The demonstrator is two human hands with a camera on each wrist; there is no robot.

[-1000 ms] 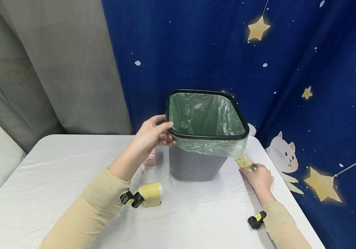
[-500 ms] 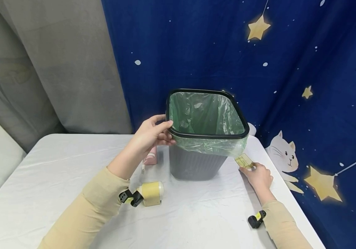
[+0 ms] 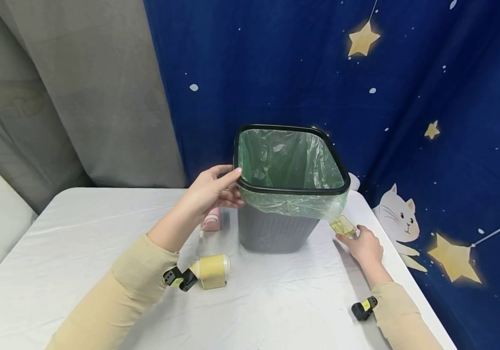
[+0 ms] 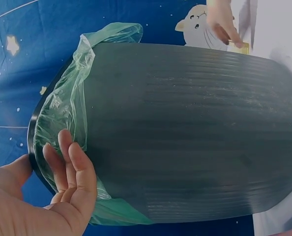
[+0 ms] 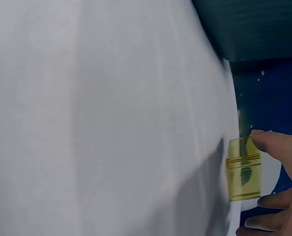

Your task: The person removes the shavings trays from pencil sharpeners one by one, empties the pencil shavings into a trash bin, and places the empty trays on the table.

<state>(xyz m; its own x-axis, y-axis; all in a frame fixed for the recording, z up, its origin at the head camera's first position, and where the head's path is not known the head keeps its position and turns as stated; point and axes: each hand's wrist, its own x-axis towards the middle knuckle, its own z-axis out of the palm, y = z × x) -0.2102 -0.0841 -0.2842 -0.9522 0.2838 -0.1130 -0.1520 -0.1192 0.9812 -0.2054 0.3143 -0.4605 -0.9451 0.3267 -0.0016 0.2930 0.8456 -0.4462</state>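
Observation:
A grey trash bin [image 3: 278, 231] with a black rim stands upright on the table, lined with a green plastic bag [image 3: 293, 204] folded over its edge. My left hand [image 3: 208, 194] holds the bin's left rim. In the left wrist view, its loosely bent fingers [image 4: 70, 172] lie in front of the bag's overhang. To the right of the bin, a clear yellow plastic box [image 3: 343, 226] rests on the table near the edge. Around its near end, the right hand [image 3: 365, 250] has thumb and fingers spread. The thumb [image 5: 269, 142] is at one side, other fingertips near the opposite corner.
A yellow-and-white cylindrical container [image 3: 212, 271] lies in front of the bin, near the left wrist. Behind the left hand is a pink object [image 3: 212, 221], partly hidden. A white cloth covers the table [image 3: 276, 301]. Blue [image 3: 276, 58] and grey [image 3: 96, 97] curtains hang behind.
The right hand's fingers have spread slightly at the yellow box, which stays in place. The left hand and forearm have shifted a little to the left. The bin stands where it was.

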